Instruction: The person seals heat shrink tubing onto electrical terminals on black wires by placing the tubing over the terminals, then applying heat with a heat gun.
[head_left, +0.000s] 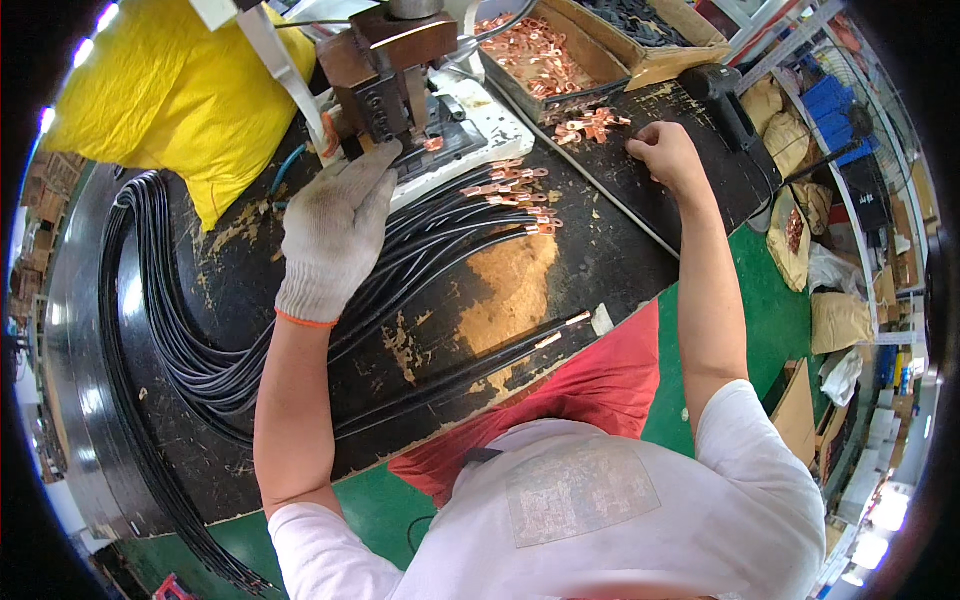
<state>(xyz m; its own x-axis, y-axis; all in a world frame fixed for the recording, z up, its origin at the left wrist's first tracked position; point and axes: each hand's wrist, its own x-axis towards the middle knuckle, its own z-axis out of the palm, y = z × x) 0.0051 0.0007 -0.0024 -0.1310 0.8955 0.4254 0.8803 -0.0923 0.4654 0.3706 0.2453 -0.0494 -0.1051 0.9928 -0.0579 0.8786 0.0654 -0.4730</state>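
My left hand (pixel 340 220), in a white knit glove, is at the die of a brown metal press (pixel 375 85). Its fingers are pressed together, and whatever they hold is hidden. Just past the fingertips a copper lug (pixel 432 144) sits in the die. My bare right hand (pixel 665 155) is closed in a pinch over the black table, beside a small heap of copper cable lugs (pixel 590 126). I cannot make out what is between its fingers. Between my arms, a bundle of black cables (pixel 420 250) has copper lugs (pixel 515 190) on its ends.
A bin of copper lugs (pixel 540 60) and a box of dark parts (pixel 690 45) stand at the back. A yellow sack (pixel 170 90) lies at the left. A black handheld device (pixel 725 105) is at the right. Two loose cables (pixel 470 375) lie along the near table edge.
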